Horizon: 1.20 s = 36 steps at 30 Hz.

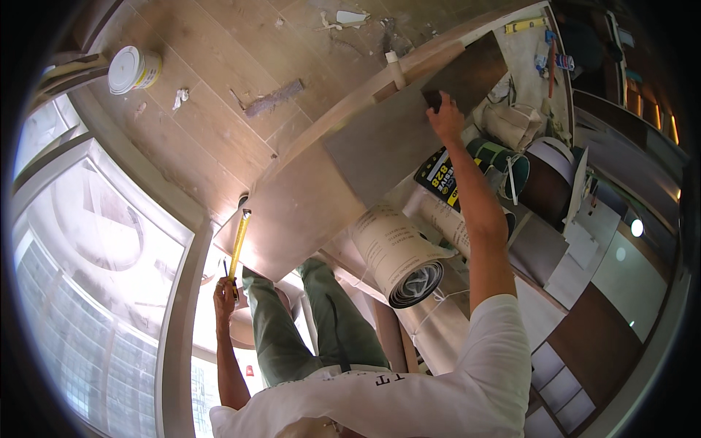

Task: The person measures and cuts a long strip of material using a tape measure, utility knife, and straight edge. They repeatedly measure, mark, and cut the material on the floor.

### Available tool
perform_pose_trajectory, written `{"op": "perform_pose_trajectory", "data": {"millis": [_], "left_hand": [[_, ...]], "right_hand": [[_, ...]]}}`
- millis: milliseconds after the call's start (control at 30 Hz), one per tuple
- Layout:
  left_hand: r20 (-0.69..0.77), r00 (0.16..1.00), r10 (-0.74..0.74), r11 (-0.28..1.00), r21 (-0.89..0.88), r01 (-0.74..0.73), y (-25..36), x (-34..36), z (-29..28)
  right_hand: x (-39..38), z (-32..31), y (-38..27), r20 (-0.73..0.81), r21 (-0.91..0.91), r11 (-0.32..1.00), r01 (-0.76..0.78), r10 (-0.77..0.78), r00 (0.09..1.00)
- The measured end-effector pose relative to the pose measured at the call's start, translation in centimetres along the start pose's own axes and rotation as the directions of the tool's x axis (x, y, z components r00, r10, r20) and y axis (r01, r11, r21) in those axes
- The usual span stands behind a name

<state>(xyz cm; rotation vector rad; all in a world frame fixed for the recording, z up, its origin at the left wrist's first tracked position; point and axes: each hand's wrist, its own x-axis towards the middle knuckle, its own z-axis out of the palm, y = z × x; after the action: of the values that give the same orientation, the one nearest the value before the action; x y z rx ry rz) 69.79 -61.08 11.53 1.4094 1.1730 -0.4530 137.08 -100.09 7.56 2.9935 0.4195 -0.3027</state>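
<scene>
My left hand [225,296] is closed round a tape measure beside the near left end of a long worktop. The tape's yellow blade [240,241] is drawn out along that end of a smooth tan sheet [292,208]. My right arm reaches out across the worktop, and my right hand [447,120] is closed on a small dark block [434,99]. It rests over a grey-brown sheet [380,157], near a darker brown sheet [475,69] at the far end. The block's exact kind cannot be made out.
A printed paper-backed roll [398,255] and a black-and-yellow adhesive can [438,179] lie right of the sheets. A white bucket [134,69] and scraps [274,98] sit on the wooden floor. A yellow level [524,25] lies at the far right; a large window [95,292] is at left.
</scene>
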Motion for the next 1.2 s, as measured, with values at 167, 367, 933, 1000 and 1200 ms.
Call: {"op": "perform_pose_trajectory", "data": {"millis": [167,367,933,1000,1200], "left_hand": [[0.022,0.999,-0.03,0.997,-0.077,0.032,-0.8,0.4,0.6],[0.022,1.0,-0.019,1.0,0.017,0.019,0.3,0.9,1.8],[0.038,0.996,0.083,0.995,0.05,-0.085,2.2,1.1,-0.5],[0.03,0.997,0.074,0.995,0.067,-0.076,3.6,0.7,-0.7],[0.014,0.991,0.131,0.935,0.33,-0.128,4.2,2.4,-0.5]], "right_hand": [[-1.2,-1.4,-1.0,0.143,-0.107,0.989,0.101,-0.085,0.986],[-10.2,-2.4,-6.6,0.144,0.022,0.961,0.276,-0.276,0.95],[-11.5,-3.1,-22.3,-0.066,0.172,0.796,0.581,-0.579,0.813],[-11.5,-3.3,-21.1,0.02,0.171,0.801,0.573,-0.584,0.811],[-11.4,-4.4,-17.6,0.034,0.066,0.829,0.555,-0.558,0.829]]}}
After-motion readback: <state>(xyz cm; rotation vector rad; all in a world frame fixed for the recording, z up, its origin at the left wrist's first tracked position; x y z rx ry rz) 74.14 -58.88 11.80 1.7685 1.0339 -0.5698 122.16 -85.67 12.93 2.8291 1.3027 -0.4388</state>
